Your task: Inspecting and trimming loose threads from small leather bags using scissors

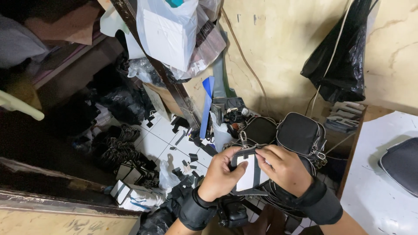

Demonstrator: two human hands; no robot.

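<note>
My left hand (221,173) and my right hand (282,167) both grip a small black zippered pouch (251,174) at the lower middle of the head view. Its zipper is open and a white card insert shows inside. The left thumb presses on the white card, while the right fingers pinch the pouch's upper edge. Both wrists wear black wrist bands. Just behind the hands stand two more small black pouches (300,134), one with metal clips.
A white table (374,182) at the right carries another black zippered bag (402,163). A black plastic bag (342,56) hangs on the wall. White plastic bags (170,32) hang from a dark post. Black scraps, straps and boxes litter the tiled floor (156,139).
</note>
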